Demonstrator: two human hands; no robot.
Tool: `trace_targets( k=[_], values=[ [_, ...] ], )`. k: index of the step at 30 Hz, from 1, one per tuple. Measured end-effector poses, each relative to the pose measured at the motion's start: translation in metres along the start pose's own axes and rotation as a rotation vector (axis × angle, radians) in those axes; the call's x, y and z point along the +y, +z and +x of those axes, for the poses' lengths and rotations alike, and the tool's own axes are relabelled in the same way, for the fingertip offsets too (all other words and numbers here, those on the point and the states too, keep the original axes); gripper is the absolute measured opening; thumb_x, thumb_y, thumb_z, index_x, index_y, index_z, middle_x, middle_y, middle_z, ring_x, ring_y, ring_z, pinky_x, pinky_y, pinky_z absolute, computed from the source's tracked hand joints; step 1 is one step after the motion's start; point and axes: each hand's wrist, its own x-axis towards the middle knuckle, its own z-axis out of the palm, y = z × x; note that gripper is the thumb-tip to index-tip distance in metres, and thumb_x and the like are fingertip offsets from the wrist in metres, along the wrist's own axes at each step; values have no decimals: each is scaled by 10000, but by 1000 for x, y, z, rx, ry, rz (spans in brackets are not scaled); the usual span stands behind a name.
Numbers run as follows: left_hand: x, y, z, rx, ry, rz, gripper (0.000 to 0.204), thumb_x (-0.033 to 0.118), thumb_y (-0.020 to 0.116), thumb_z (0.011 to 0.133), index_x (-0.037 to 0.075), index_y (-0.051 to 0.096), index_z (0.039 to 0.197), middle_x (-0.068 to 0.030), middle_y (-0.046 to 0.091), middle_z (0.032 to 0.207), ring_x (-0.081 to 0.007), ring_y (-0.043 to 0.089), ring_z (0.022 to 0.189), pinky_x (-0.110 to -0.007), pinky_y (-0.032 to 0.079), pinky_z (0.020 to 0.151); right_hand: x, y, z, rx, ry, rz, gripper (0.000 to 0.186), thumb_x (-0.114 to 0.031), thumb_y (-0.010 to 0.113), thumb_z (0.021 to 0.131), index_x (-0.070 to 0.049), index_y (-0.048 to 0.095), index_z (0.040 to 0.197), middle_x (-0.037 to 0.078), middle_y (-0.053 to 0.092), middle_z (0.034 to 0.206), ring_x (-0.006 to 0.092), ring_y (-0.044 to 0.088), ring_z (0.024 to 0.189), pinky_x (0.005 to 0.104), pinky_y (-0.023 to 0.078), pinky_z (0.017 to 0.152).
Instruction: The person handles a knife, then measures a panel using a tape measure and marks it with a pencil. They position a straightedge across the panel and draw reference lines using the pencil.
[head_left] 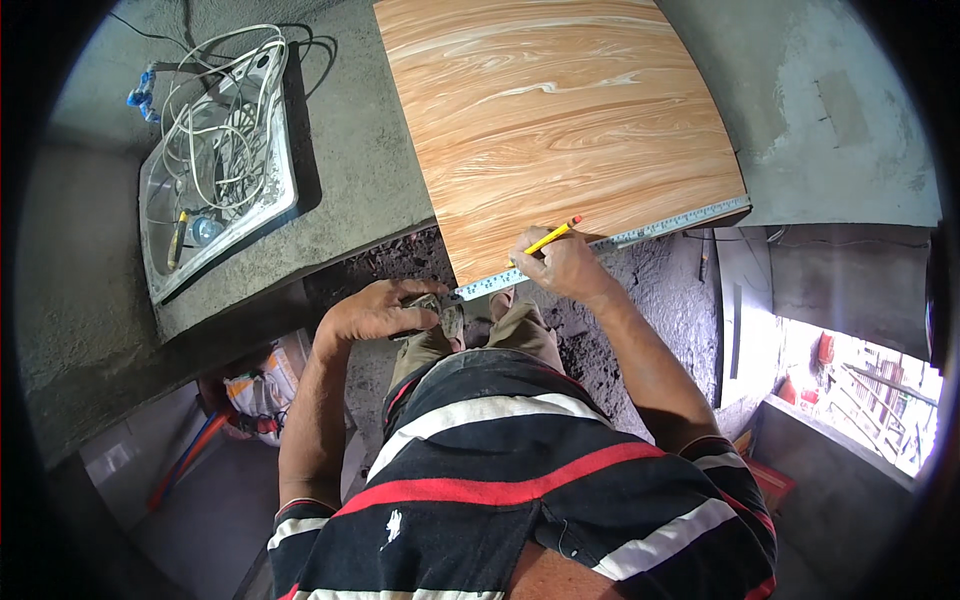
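Strong light glares through the opening (868,395) at lower right, blown out to white in patches. The wood-grain board (560,120) is brightly lit, while the area beneath the counter (365,160) at lower left is dim. A dark shadow hugs the right side of the sink (288,150). Markings on the measuring tape (690,218) look fairly sharp; fisheye distortion bows straight edges toward a black rim.

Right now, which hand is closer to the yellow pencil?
Right. The right hand holds the yellow pencil; the left hand is off to its left, holding the tape measure by the wood-patterned board's near corner.
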Motion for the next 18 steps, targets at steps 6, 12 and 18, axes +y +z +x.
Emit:
trace_targets(
  k=[6, 12, 18],
  values=[
    [-1, -2, 1, -9, 0, -4, 580, 299, 731, 883, 26, 632, 1385, -157, 682, 1317, -244, 625, 1205, -357, 469, 1050, -3, -2, 2, 0, -9, -13, 213, -261, 683, 927, -48, 679, 918, 135, 712, 804, 338, 702, 736, 423, 556, 699],
    [-1, -1, 0, -2, 55, 0, 617, 368, 713, 881, 14, 622, 1379, -192, 650, 1370, -302, 623, 1252, -373, 464, 1082, -1, 0, 2, -17, 0, -20, 221, -270, 685, 925, -49, 681, 927, 142, 724, 837, 343, 711, 761, 428, 561, 708],
    [1, -1, -1, -14, 23, -39, 565, 297, 722, 900, 24, 628, 1385, -143, 685, 1316, -227, 624, 1198, -347, 469, 1042, -2, -1, 1, -46, 26, -29, 208, -259, 681, 924, -51, 683, 931, 148, 718, 840, 356, 705, 768, 431, 562, 716]
  ],
)
